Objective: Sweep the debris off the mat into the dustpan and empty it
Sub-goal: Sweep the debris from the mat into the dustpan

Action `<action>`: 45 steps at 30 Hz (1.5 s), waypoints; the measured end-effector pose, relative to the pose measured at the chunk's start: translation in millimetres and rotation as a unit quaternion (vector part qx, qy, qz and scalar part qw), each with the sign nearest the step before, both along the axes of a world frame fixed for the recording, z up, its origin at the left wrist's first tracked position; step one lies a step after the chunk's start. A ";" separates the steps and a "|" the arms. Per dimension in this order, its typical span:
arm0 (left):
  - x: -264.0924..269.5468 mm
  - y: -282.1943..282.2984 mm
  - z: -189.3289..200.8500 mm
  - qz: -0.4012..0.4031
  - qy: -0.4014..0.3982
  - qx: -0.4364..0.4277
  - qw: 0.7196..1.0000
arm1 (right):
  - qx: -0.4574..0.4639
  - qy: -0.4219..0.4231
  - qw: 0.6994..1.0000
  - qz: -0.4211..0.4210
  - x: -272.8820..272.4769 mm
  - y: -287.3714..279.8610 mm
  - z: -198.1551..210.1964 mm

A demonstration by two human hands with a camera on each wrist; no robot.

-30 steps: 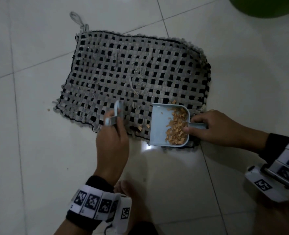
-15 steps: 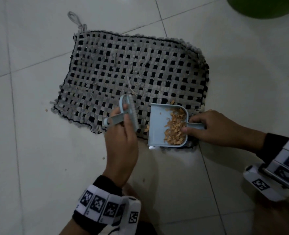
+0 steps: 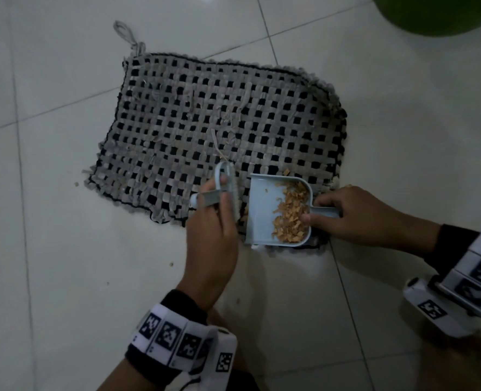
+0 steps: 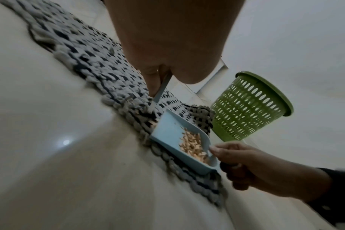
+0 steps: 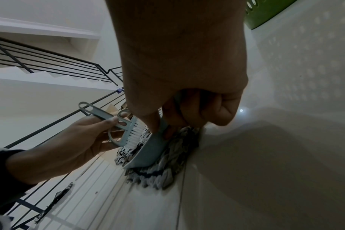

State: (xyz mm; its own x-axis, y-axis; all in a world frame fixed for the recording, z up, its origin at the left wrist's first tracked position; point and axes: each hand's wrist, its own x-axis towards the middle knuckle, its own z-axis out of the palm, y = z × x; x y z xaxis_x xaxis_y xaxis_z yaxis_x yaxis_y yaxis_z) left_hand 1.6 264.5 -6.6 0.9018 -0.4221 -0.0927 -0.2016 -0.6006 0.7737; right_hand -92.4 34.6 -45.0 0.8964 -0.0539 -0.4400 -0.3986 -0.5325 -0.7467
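sweeping step in hand, near its end by my read. left hand (image 3: 211,235) is curled around the brush (image 3: 224,190), bristles down on the mat (image 3: 205,114) just beside the dustpan (image 3: 262,210) mouth. right hand (image 3: 355,215) pinches the dustpan handle, thumb on the back rim, pan lying flat at the mat's near right corner. most debris (image 3: 290,213) is already piled against the pan's back wall; a few bits sit at the lip next to the bristles, one on the mat just past the pan's far edge, and some crumbs lie on the floor (image 3: 64,277) off the mat. next move, as i judge it: short stroke rightward to push the lip bits in, keeping the pan edge pressed into the weave so nothing slips under. then lift the pan level and carry it to the green bin (image 4: 250,107), which stands well past the mat's far right corner, and tip it there.
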 end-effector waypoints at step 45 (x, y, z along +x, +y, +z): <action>20.1 12.3 27.2 -0.053 -0.042 0.107 0.992 | -0.024 0.025 0.999 -0.035 -20.5 3.7 10.5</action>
State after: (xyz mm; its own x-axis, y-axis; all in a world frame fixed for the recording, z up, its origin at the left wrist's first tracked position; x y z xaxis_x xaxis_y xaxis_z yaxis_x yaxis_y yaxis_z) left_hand 21.8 276.7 20.6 0.8618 -0.4933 -0.1177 -0.3299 -0.7216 0.6086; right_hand -112.9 38.4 -34.5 0.8664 -0.1386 -0.4797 -0.4728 -0.5369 -0.6987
